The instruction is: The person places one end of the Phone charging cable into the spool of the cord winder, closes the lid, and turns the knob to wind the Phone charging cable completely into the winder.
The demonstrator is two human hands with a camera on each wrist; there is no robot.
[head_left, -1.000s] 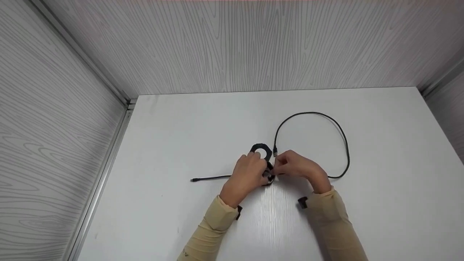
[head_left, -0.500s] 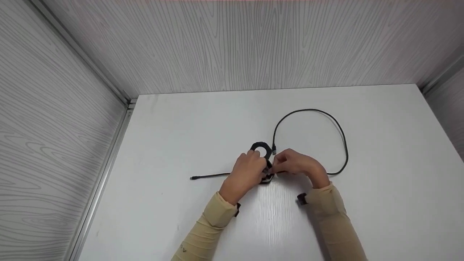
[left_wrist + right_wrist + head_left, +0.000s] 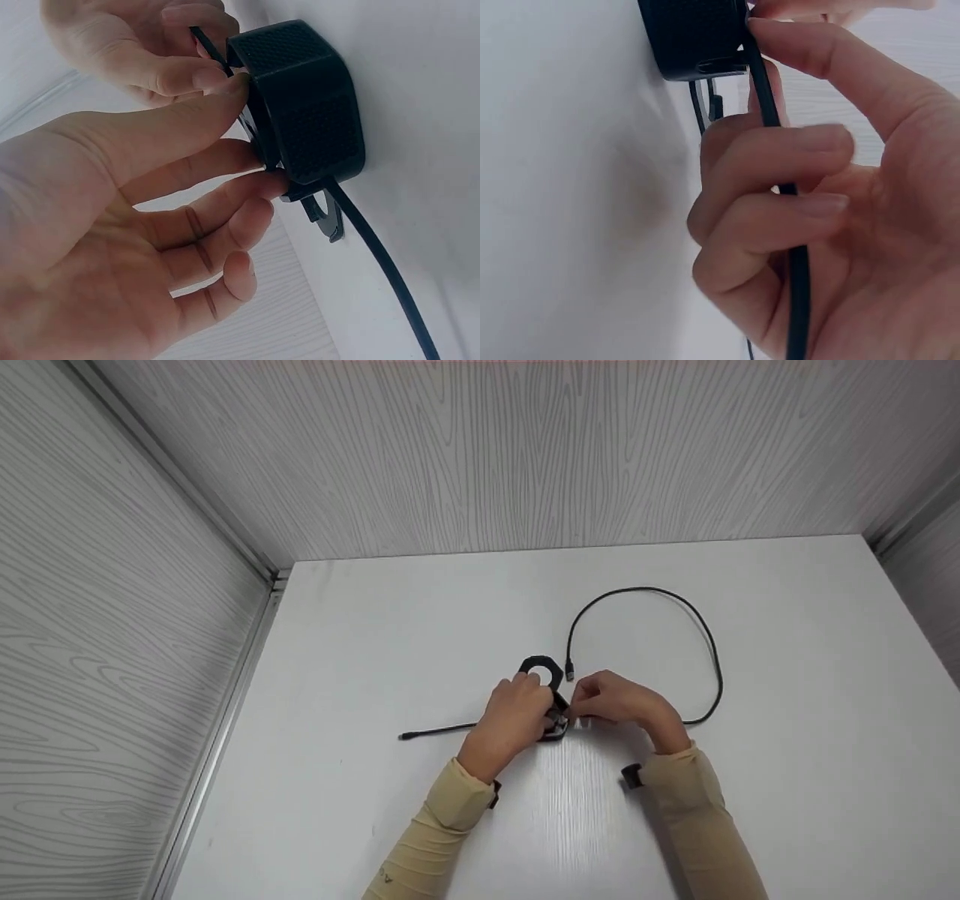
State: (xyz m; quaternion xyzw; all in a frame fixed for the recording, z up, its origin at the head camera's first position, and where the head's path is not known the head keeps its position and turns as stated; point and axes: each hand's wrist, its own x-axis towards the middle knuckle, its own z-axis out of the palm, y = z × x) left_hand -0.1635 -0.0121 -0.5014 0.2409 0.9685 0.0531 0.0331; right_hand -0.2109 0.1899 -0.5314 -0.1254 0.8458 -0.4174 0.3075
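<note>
A black faceted case [image 3: 319, 120] with textured side panels stands on the table, its open side facing the hands. Beside it, a black ring-shaped piece [image 3: 540, 661] with a round hole lies at the far side. My left hand [image 3: 508, 724] holds the case, thumb and fingertips at its open rim. A black USB cable [image 3: 799, 285] passes through my right hand [image 3: 619, 701]; thumb and index finger pinch it at the case's edge, and the other fingers curl around it. The fingers partly hide the inside of the case.
The cable's metal-tipped plug [image 3: 569, 671] lies beyond the right hand, with a wide loop behind it. Its other end [image 3: 407, 736] points left across the white table [image 3: 360, 660]. Grey wood-grain walls [image 3: 465, 457] stand behind and at the sides.
My right hand has shifted slightly right, away from the case, and more of the case's inside shows. The left hand stays nearly in place.
</note>
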